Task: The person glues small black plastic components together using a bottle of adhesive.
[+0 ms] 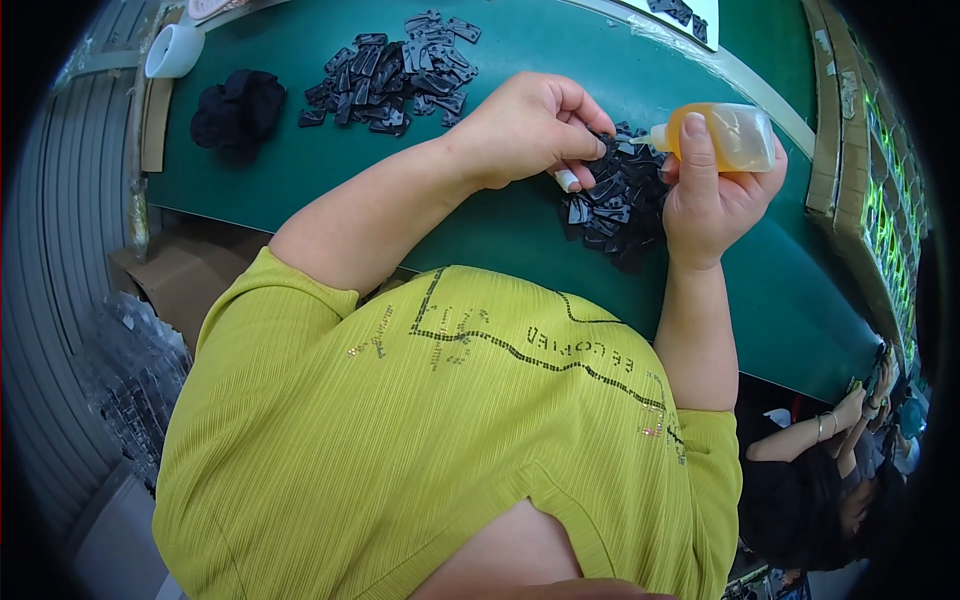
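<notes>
My right hand [715, 200] grips a translucent squeeze bottle [745, 138] with amber liquid in it, tipped on its side. Its narrow nozzle points left, at the fingertips of my left hand [535, 130]. Thumb and forefinger of that hand are pinched on a small black plastic part, mostly hidden by the fingers. White tape wraps one of its fingers. Below both hands lies a heap of flat black plastic parts [605, 215]. A second pile of like parts [400, 75] is spread farther back on the left.
The green table [330, 175] carries a crumpled black cloth [236, 110] and a white roll [174, 51] at the left. A white tray [655, 22] with black parts stands at the back. Cardboard [850, 140] edges the right side. Another person's arm [810, 435] shows at lower right.
</notes>
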The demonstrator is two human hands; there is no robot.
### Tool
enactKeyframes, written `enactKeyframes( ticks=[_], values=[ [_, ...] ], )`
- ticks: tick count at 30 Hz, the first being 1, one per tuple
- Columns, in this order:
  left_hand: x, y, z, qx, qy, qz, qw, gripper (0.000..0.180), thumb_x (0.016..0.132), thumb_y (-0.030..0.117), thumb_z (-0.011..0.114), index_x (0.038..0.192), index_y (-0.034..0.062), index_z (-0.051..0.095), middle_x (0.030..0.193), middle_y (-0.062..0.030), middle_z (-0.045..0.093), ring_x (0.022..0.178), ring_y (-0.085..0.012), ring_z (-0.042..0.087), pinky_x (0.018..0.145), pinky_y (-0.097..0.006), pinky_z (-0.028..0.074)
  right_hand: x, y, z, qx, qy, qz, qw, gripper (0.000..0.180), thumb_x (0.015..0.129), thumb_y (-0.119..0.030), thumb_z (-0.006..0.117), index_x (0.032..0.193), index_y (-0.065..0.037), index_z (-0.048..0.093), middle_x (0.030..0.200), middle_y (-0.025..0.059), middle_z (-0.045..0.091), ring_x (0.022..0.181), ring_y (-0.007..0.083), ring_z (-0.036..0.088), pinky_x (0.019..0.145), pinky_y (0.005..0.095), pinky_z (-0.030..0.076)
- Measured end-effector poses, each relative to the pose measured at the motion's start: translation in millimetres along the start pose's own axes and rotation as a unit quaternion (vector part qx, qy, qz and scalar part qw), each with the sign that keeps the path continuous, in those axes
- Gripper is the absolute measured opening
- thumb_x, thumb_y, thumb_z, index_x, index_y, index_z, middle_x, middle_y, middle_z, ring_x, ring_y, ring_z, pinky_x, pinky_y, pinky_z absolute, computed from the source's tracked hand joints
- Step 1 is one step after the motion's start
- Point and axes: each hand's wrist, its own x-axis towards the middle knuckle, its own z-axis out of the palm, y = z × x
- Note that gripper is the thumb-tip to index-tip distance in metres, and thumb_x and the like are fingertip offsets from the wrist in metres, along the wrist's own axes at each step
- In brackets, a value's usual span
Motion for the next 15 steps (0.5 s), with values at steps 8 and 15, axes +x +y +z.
enactKeyframes(
  ticks=[8, 15],
  values=[
    [0.3, -0.7, -1.4, -0.008, -0.012, 0.0, 1.0, 0.02, 0.082, 0.002, 0.064, 0.1, -0.004, 0.061, 0.082, -0.0094, 0.066, 0.062, -0.0151, 0.067, 0.056, -0.023, 0.055, -0.5, -2.0, 1.8, -0.004, -0.014, 0.004, 1.0, 0.039, 0.085, -0.009, 0.069, 0.11, -0.003, 0.039, 0.092, 0.0087, 0.058, 0.064, 0.0081, 0.057, 0.054, 0.0194, 0.048],
    [0.3, -0.4, -0.4, -0.007, -0.01, 0.001, 1.0, 0.02, 0.082, 0.002, 0.064, 0.1, -0.0039, 0.061, 0.082, -0.0097, 0.066, 0.062, -0.015, 0.067, 0.056, -0.023, 0.055, 0.1, 6.5, -0.8, -0.038, -0.007, -0.028, 0.999, 0.039, 0.086, -0.01, 0.069, 0.109, -0.003, 0.04, 0.09, 0.0082, 0.059, 0.07, 0.0095, 0.059, 0.06, 0.0213, 0.05]
  ],
)
